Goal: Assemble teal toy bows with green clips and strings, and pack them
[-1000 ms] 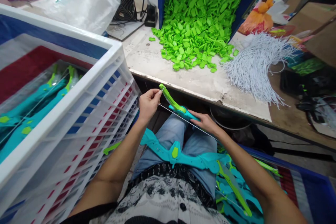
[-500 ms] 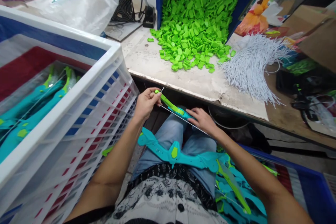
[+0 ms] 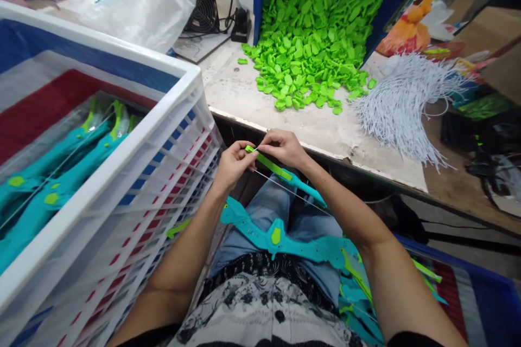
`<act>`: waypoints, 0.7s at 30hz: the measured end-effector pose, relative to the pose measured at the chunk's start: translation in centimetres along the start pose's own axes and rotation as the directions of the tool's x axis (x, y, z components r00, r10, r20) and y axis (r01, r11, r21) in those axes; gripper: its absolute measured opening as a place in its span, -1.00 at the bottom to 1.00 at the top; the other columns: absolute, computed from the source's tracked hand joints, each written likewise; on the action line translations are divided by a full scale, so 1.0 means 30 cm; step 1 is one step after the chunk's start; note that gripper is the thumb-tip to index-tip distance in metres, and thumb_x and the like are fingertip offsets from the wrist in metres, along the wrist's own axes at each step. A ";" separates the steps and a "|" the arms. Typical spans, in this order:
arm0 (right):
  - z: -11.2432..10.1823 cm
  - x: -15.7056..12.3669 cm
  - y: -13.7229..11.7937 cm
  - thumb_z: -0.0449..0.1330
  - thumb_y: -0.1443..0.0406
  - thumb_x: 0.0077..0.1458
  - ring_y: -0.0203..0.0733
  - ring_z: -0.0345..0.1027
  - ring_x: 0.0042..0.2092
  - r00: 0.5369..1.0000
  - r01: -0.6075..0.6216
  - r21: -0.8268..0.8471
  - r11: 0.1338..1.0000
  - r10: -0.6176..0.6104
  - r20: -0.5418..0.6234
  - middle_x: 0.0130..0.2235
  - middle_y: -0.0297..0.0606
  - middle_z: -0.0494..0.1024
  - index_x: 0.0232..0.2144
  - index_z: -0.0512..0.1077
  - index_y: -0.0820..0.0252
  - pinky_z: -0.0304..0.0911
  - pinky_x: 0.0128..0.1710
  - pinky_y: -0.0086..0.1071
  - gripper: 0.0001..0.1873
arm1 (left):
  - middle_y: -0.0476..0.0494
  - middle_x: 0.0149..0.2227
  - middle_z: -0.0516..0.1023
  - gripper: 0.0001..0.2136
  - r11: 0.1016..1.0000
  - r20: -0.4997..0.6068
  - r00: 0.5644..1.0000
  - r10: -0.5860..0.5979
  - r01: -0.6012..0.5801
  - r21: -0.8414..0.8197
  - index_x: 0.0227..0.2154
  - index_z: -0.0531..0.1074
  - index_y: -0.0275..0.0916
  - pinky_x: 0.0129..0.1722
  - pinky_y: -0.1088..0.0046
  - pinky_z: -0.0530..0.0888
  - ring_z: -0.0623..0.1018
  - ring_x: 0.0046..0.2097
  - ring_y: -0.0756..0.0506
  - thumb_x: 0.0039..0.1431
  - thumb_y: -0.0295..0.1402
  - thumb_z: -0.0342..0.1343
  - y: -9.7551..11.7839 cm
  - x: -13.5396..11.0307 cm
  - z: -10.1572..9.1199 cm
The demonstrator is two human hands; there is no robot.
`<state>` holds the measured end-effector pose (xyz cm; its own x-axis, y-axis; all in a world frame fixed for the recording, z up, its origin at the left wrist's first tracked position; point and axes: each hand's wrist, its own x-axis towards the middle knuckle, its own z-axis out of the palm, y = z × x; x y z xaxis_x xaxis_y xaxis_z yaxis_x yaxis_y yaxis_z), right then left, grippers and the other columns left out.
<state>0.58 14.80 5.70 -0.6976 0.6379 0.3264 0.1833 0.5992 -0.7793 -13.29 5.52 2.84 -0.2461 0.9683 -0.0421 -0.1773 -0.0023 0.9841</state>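
My left hand (image 3: 233,167) is closed round the lime-green end of a toy bow (image 3: 273,165), whose teal part runs down to the right behind my right forearm. Thumb and finger of my right hand (image 3: 284,147) pinch the white string's end at the bow's green tip, touching or nearly touching the left fingers. Below the bow, another stretch of the white string (image 3: 285,188) slants down to the right. Across my lap lies a second teal bow body (image 3: 248,227) with a green piece at its middle.
A white crate (image 3: 191,73) on the left holds several teal bows (image 3: 81,171). On the table (image 3: 228,84) lie a heap of green plastic pieces (image 3: 313,38), a bundle of white strings (image 3: 407,103) and a black fan (image 3: 203,8). More teal parts (image 3: 358,303) fill a blue container at lower right.
My right hand has moved from the bow's teal part up and left to its green tip and now pinches the string end there. My left hand still holds the green end.
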 end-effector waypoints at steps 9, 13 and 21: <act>-0.255 0.182 0.123 0.19 0.36 0.01 -0.43 0.18 -0.45 0.833 -0.225 -0.099 0.969 0.139 -0.536 -0.52 -0.39 0.37 -0.56 0.35 0.32 0.14 -0.36 -0.46 -0.84 | -0.07 -0.29 0.48 -0.89 0.867 -0.194 0.882 0.430 -0.344 0.361 -0.33 0.45 -0.21 -0.18 0.49 0.38 0.47 -0.22 -0.02 0.08 -0.43 0.06 -0.002 -0.018 0.085; -0.230 0.134 0.058 0.11 0.33 0.13 -0.38 0.24 -0.35 0.696 -0.250 -0.074 0.966 0.126 -0.707 -0.41 -0.29 0.40 -0.44 0.34 0.31 0.21 -0.25 -0.42 -0.86 | -0.08 -0.36 0.49 -0.89 0.931 -0.025 0.953 0.302 -0.289 0.225 -0.47 0.52 -0.24 -0.17 0.47 0.36 0.46 -0.24 -0.04 0.04 -0.41 0.09 0.031 0.019 0.114; 0.166 -0.113 -0.054 0.20 0.28 0.09 -0.19 0.30 -0.14 0.837 0.100 -0.014 0.995 -0.092 -0.539 -0.33 -0.28 0.42 -0.47 0.44 0.13 0.24 -0.07 -0.21 -0.89 | -0.08 -0.41 0.51 -0.87 0.995 -0.080 0.996 0.043 -0.035 0.098 -0.57 0.48 -0.30 -0.25 0.48 0.38 0.48 -0.31 -0.03 -0.18 -0.35 0.26 0.132 0.124 0.043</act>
<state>-0.79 9.26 3.19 -0.2275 0.7400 0.6329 0.1229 0.6666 -0.7352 -13.69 9.43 6.80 -0.3294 0.9441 -0.0132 -0.0746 -0.0121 0.9971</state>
